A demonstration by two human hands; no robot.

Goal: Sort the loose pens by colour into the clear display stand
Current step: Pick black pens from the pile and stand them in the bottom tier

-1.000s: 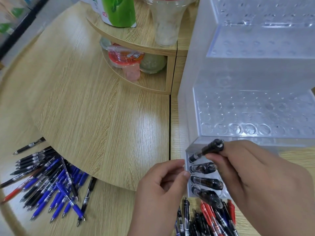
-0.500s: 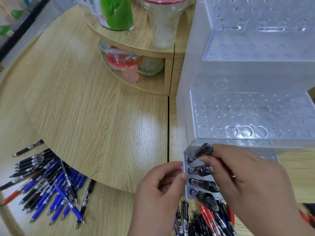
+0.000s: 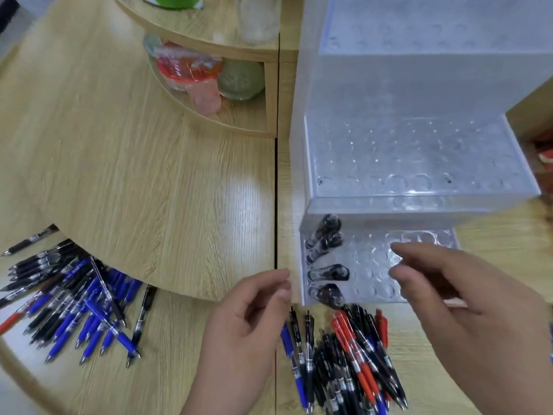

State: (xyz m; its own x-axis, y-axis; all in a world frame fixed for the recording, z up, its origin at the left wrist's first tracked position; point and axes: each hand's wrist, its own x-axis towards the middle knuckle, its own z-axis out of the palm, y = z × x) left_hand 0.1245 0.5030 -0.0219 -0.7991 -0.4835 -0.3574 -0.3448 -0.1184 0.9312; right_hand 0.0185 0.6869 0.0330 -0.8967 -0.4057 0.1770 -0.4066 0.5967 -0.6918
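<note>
The clear stepped display stand (image 3: 419, 163) rises at the right, its tiers full of round holes. Several black pens (image 3: 324, 253) stand in the leftmost column of its lowest tier. In front of the stand lies a heap of loose black, red and blue pens (image 3: 347, 357). A second heap of blue and black pens (image 3: 71, 298) lies at the lower left. My right hand (image 3: 466, 319) hovers over the lowest tier, fingers apart, holding nothing. My left hand (image 3: 245, 333) is beside the stand's left corner, fingers loosely curled and empty.
A curved wooden shelf unit (image 3: 239, 121) stands behind, holding wrapped red-lidded items (image 3: 188, 67) and a pale green jar (image 3: 239, 79). A rounded raised tabletop (image 3: 134, 175) overhangs the left pen heap. A dark seam runs between the table halves.
My right hand let go of the black pen, which now stands in the top hole of the left column. The hand drew back to the right. The view tilted downward.
</note>
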